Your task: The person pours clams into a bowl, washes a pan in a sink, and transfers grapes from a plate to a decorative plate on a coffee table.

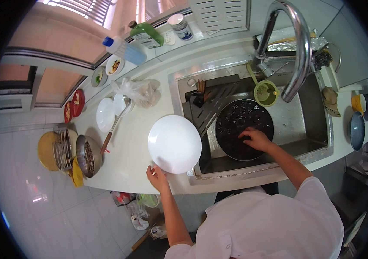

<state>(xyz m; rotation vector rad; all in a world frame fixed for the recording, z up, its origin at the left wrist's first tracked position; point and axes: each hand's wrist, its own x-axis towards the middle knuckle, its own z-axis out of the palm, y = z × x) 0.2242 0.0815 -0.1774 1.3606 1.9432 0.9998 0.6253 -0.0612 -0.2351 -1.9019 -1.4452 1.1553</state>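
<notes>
A large white round plate (174, 144) lies on the counter, left of the sink. My left hand (156, 175) is at the plate's near-left edge with its fingers curled; whether they touch the rim I cannot tell. A round dark pan or basin (240, 111) rests in the steel sink, with dark, glossy contents. Over it, my right hand (252, 137) has its fingertips at the surface of the contents; whether they pinch anything is unclear. Above the basin's far edge is a green plastic ladle or strainer (265, 93), its handle hanging by the faucet (303, 48).
A black slotted drainer (219, 97) spans the sink's left side. Further left are a clear plastic bag (146, 92), white bowls (105, 115), a long-handled ladle (114, 126) and a metal bowl of food (82, 155). Bottles (146, 35) line the sill. A grey-blue dish (356, 131) stands right.
</notes>
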